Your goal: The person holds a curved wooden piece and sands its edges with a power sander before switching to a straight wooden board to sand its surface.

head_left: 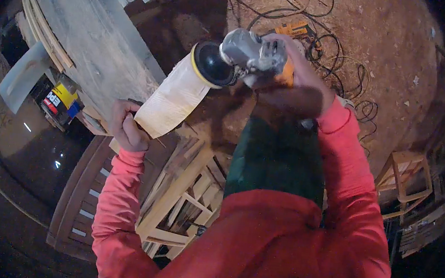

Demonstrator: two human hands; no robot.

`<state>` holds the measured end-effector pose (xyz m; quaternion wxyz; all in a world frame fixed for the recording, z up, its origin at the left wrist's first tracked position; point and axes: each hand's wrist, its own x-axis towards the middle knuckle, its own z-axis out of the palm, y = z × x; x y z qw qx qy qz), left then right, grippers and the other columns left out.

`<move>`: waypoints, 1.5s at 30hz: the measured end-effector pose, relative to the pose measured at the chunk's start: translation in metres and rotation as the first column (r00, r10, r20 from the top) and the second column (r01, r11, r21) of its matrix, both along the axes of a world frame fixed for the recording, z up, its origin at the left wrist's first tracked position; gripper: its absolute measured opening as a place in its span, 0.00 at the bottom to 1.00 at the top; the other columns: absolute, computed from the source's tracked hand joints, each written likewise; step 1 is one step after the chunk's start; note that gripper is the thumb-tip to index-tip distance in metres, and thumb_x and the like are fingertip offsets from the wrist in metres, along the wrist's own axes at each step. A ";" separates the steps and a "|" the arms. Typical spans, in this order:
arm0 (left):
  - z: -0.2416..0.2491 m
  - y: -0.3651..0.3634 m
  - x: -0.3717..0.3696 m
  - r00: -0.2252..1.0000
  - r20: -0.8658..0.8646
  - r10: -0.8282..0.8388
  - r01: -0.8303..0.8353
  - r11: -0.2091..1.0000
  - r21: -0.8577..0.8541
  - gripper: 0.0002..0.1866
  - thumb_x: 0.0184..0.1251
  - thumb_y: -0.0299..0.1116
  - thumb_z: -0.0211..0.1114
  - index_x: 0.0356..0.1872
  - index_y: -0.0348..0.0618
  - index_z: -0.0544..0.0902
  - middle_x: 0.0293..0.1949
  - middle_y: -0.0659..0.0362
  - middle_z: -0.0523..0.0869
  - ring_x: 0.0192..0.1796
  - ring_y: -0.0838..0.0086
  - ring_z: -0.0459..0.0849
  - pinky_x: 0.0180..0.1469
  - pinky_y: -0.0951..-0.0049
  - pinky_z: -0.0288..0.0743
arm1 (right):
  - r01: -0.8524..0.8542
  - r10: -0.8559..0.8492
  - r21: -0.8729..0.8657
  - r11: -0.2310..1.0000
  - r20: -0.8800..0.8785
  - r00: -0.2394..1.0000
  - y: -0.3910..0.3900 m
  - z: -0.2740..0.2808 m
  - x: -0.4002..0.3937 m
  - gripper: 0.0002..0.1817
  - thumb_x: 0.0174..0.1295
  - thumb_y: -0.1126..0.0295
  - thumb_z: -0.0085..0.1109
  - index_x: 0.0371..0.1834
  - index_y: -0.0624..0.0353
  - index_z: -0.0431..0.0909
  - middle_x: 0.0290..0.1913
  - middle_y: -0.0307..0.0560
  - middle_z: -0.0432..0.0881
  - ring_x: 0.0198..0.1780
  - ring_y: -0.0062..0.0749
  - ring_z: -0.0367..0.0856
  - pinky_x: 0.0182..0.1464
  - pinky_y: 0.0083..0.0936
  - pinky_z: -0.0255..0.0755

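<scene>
My left hand (129, 127) pinches the near end of a pale, slightly curved wooden piece (170, 101), fingers closed round its edge. At the far end of that piece, the yellow-rimmed black disc (213, 64) of an angle grinder overlaps the wood. The angle grinder (253, 52), grey and dusty with an orange-yellow part, is gripped by my right hand (298, 74). Part of the grip is hidden behind the tool body. Both the wood and the tool are held up in front of me, beside the dusty workbench (98, 30).
Thin wooden strips (43, 28) lie along the bench's left edge, near a yellow and blue container (61, 100). An orange-yellow power tool (296, 32) and tangled cords (338, 64) lie on the dusty floor. Wooden frames (191, 204) stand close below, and a small wooden frame (405, 177) sits right.
</scene>
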<state>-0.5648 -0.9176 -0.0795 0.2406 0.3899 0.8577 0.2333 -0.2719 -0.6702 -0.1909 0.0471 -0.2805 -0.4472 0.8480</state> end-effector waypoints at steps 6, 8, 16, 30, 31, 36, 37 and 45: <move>-0.001 0.003 0.001 0.999 0.038 0.006 -0.007 1.000 0.010 0.14 0.65 0.32 0.48 0.28 0.32 0.78 0.29 0.54 0.75 0.31 0.70 0.73 0.38 0.71 0.65 | -0.017 0.018 0.060 0.998 -0.014 1.000 0.000 0.001 0.002 0.48 0.51 0.73 0.78 0.76 0.54 0.60 0.65 0.46 0.74 0.66 0.32 0.73 0.70 0.33 0.67; -0.003 0.000 0.001 0.999 0.045 0.020 -0.022 0.999 0.047 0.14 0.65 0.32 0.47 0.28 0.32 0.77 0.29 0.54 0.75 0.31 0.70 0.72 0.38 0.71 0.65 | -0.027 0.028 0.022 0.999 -0.017 0.999 0.000 0.002 0.002 0.48 0.52 0.74 0.77 0.76 0.54 0.59 0.65 0.46 0.74 0.66 0.33 0.74 0.70 0.33 0.67; -0.001 0.002 0.001 0.999 0.038 0.011 -0.012 1.000 0.029 0.13 0.64 0.31 0.48 0.28 0.32 0.77 0.28 0.55 0.75 0.32 0.71 0.72 0.37 0.72 0.65 | -0.054 0.068 0.278 0.959 -0.043 0.997 0.004 -0.004 0.000 0.47 0.49 0.73 0.78 0.74 0.56 0.62 0.64 0.46 0.72 0.68 0.34 0.72 0.72 0.34 0.65; 0.004 0.005 0.000 1.000 -0.013 0.009 -0.010 0.999 -0.031 0.13 0.64 0.32 0.47 0.28 0.32 0.77 0.28 0.53 0.76 0.31 0.69 0.73 0.38 0.70 0.66 | 0.069 -0.069 -0.103 0.992 -0.003 0.998 -0.002 -0.032 0.012 0.47 0.49 0.75 0.78 0.74 0.52 0.63 0.66 0.46 0.70 0.69 0.36 0.71 0.72 0.36 0.65; 0.004 0.008 0.001 1.000 -0.003 0.004 -0.004 1.000 -0.023 0.13 0.64 0.32 0.47 0.28 0.33 0.77 0.28 0.53 0.76 0.32 0.69 0.73 0.38 0.70 0.66 | 0.067 -0.068 -0.024 0.997 -0.048 0.997 -0.004 -0.030 0.011 0.47 0.49 0.76 0.78 0.75 0.52 0.62 0.66 0.46 0.70 0.69 0.35 0.72 0.71 0.35 0.67; -0.001 -0.004 -0.003 0.999 0.006 0.035 -0.035 0.999 -0.010 0.13 0.63 0.31 0.47 0.28 0.32 0.77 0.28 0.54 0.76 0.31 0.69 0.73 0.37 0.69 0.66 | 0.001 0.002 0.100 0.995 -0.032 0.999 -0.006 0.000 -0.001 0.50 0.46 0.77 0.79 0.74 0.53 0.62 0.67 0.46 0.69 0.68 0.33 0.72 0.71 0.34 0.67; 0.001 -0.002 -0.001 0.999 0.016 0.027 -0.027 1.000 -0.004 0.13 0.63 0.30 0.47 0.28 0.32 0.77 0.28 0.54 0.76 0.31 0.69 0.73 0.37 0.69 0.66 | 0.011 -0.005 0.149 0.989 -0.040 0.999 -0.010 0.007 -0.005 0.50 0.45 0.77 0.79 0.74 0.53 0.62 0.67 0.46 0.69 0.68 0.33 0.71 0.71 0.34 0.66; 0.003 0.004 0.001 1.000 -0.017 -0.019 0.019 1.000 -0.008 0.14 0.63 0.32 0.47 0.27 0.32 0.77 0.28 0.54 0.75 0.29 0.69 0.73 0.35 0.69 0.65 | -0.058 0.060 0.265 0.963 0.001 0.998 -0.004 -0.006 0.004 0.49 0.46 0.80 0.77 0.74 0.53 0.61 0.66 0.46 0.71 0.66 0.31 0.73 0.67 0.32 0.71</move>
